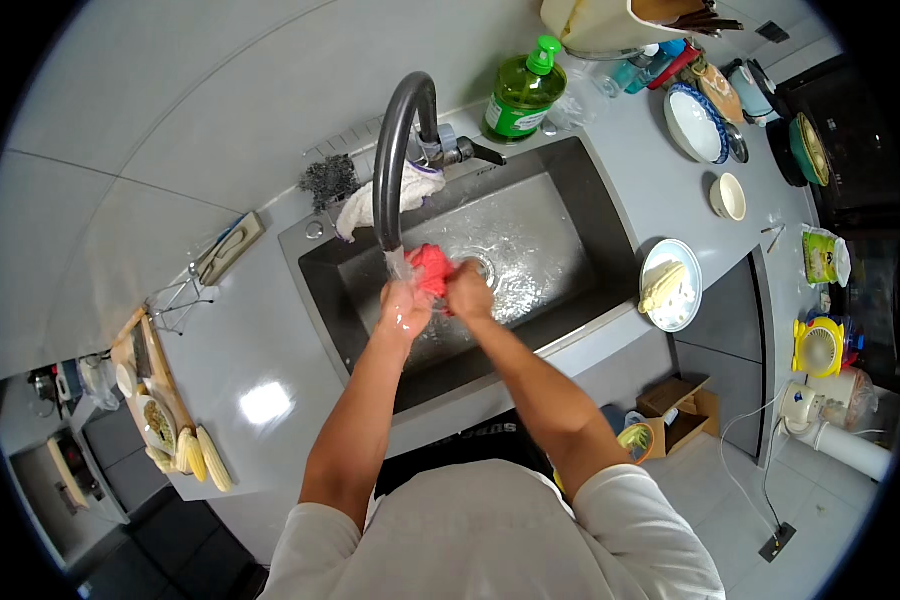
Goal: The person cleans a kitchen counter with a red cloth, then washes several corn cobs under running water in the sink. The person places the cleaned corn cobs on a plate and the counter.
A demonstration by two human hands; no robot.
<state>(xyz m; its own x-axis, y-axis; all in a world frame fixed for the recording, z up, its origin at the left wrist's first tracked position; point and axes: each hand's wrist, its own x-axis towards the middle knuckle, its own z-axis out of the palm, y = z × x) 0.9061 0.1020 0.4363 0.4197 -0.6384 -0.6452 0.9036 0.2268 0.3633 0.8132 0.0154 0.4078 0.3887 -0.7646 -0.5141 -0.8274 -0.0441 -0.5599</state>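
Observation:
A wet red cloth (430, 268) is held between both hands over the sink (525, 217), in water running from the dark curved faucet (397, 157). My left hand (406, 306) grips its left side under the stream, with water splashing over the fingers. My right hand (470, 291) is closed on its right side, near the drain, and looks slightly blurred. Behind the faucet a white towel (360, 210) hangs beside a dark mesh scrubber (330, 180). A green soap pump bottle (525, 94) stands at the sink's back corner.
At the sink's right edge a plate (691, 274) holds peeled corn. Bowls (727, 196) stand farther back on the right counter. On the left counter are a wire rack (184, 300), a wooden cutting board (169, 360) and corn cobs (214, 459). An open cardboard box (694, 427) lies below, right.

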